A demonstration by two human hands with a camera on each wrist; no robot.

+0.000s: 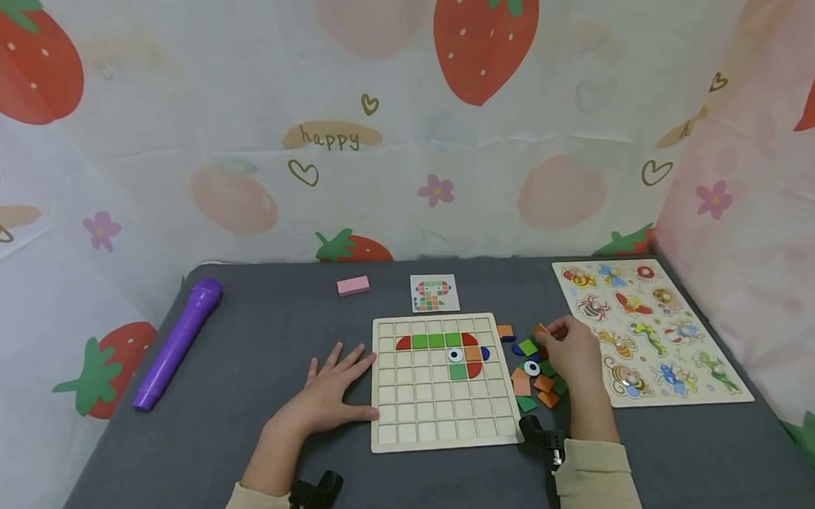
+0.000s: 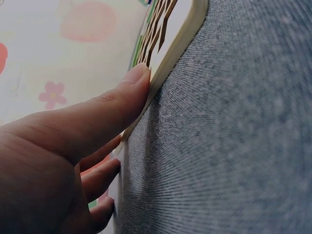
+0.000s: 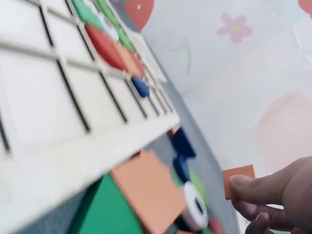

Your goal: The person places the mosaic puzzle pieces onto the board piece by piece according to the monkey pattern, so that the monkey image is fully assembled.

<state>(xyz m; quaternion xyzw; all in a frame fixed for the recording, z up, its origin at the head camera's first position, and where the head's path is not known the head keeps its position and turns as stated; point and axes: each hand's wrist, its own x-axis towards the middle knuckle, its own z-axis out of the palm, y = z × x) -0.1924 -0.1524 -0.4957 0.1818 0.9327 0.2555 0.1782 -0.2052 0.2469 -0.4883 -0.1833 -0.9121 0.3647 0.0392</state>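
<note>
A wooden grid board (image 1: 428, 420) lies on the dark grey cloth, with red, green, orange and blue tiles and a round eye tile (image 1: 455, 355) set in its upper right cells. My left hand (image 1: 328, 395) rests at the board's left edge, fingers spread, its thumb touching the side. Over the pile of loose tiles right of the board, my right hand (image 1: 575, 350) pinches an orange square tile (image 3: 238, 180) between thumb and fingers. That pile holds green tiles (image 3: 109, 209), orange tiles (image 3: 148, 187), blue tiles (image 3: 183, 142) and another eye tile (image 3: 195, 207).
A small pattern card (image 1: 434, 293) lies behind the board, with a pink block (image 1: 353, 286) to its left. On the far left is a purple tube (image 1: 179, 344). An insect picture board (image 1: 657, 331) lies to the right, close by my right hand.
</note>
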